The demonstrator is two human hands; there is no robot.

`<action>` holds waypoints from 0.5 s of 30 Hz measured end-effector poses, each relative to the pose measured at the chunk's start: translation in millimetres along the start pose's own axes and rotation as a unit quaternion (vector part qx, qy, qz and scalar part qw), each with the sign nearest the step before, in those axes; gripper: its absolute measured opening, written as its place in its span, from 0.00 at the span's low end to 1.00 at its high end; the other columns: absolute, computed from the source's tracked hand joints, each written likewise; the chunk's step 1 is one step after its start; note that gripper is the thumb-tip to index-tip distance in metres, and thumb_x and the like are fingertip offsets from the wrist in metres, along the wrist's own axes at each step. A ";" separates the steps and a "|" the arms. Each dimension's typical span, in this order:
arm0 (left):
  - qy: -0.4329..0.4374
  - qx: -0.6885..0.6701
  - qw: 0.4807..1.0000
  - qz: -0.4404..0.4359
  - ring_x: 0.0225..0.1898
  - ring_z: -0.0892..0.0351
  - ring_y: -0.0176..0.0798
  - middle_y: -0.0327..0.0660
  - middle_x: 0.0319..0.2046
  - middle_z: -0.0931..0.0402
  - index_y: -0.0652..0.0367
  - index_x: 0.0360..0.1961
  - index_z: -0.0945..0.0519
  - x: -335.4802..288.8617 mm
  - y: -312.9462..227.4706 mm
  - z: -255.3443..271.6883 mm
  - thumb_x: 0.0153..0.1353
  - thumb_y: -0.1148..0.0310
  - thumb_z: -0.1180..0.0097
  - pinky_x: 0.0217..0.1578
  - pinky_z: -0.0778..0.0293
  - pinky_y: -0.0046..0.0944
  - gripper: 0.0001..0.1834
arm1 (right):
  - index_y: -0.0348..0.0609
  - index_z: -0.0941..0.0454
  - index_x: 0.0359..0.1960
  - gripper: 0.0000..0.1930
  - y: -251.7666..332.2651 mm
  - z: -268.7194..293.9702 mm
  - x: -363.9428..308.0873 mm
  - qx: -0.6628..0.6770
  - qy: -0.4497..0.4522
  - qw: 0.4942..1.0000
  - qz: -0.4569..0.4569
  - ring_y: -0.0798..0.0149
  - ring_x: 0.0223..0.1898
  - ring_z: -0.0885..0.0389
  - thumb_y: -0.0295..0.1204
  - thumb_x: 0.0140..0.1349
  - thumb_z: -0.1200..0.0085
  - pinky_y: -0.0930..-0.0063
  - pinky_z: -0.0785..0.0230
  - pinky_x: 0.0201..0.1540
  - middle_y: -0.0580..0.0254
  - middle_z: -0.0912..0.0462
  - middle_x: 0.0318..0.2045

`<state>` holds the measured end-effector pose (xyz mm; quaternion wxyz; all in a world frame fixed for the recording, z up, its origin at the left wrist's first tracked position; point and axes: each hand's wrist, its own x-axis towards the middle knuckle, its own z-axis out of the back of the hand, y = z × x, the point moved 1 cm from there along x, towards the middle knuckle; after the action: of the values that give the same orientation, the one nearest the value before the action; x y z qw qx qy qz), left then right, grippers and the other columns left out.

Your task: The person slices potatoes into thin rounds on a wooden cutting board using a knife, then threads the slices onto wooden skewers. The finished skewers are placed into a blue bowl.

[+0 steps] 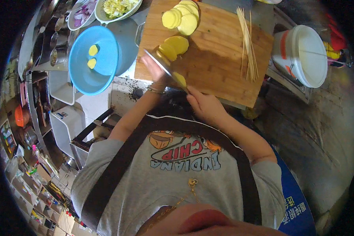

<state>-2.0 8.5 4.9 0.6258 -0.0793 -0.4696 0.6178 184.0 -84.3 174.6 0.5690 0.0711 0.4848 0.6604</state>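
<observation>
My right hand [202,103] is closed around the handle of a kitchen knife [161,63], low on a wooden cutting board [220,51]. The blade slants up and to the left. My left hand [152,70] is beside the blade at the board's left edge, its fingers mostly hidden, so I cannot tell what they grip. Yellow potato slices [177,44] lie overlapping just past the blade, and one more slice [179,78] shows against it near the handle. Farther up the board sits a pile of paler potato slices [188,24].
Several thin wooden skewers [247,51] lie on the board's right side. To the left stands a blue basin [76,59] with two yellow pieces inside. Beyond it are baskets of purple onion [82,15] and chopped greens [116,8]. A white bucket [312,55] is at right.
</observation>
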 end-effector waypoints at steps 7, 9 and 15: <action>-0.031 -0.107 0.993 0.047 0.38 0.40 0.51 0.52 0.33 0.41 0.67 0.36 0.36 2.4 -18.9 0.1 0.54 0.66 0.56 0.43 0.43 0.47 0.15 | 0.44 0.34 0.50 0.21 10.7 3.0 6.3 -0.006 0.018 0.998 -0.054 0.38 0.31 0.25 0.44 0.62 0.64 0.48 0.33 0.36 0.39 0.24 0.28; -0.018 -0.122 0.991 0.057 0.38 0.40 0.51 0.52 0.33 0.41 0.68 0.35 0.36 6.2 -26.7 4.6 0.54 0.68 0.58 0.43 0.43 0.47 0.13 | 0.42 0.33 0.49 0.20 8.7 -4.0 34.4 0.003 -0.001 0.999 -0.045 0.37 0.32 0.26 0.43 0.62 0.64 0.48 0.34 0.37 0.39 0.24 0.29; 0.005 -0.091 0.994 0.067 0.38 0.40 0.52 0.53 0.34 0.40 0.67 0.33 0.37 10.7 -34.3 15.1 0.56 0.68 0.61 0.43 0.43 0.48 0.11 | 0.45 0.32 0.48 0.21 7.7 -17.2 72.7 0.005 -0.031 0.999 -0.029 0.37 0.33 0.26 0.45 0.62 0.66 0.48 0.34 0.39 0.38 0.24 0.30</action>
<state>9.4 2.6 41.6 0.5751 -0.1706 -0.5145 0.6128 142.7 -33.4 138.0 0.6019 0.0800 0.4720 0.6391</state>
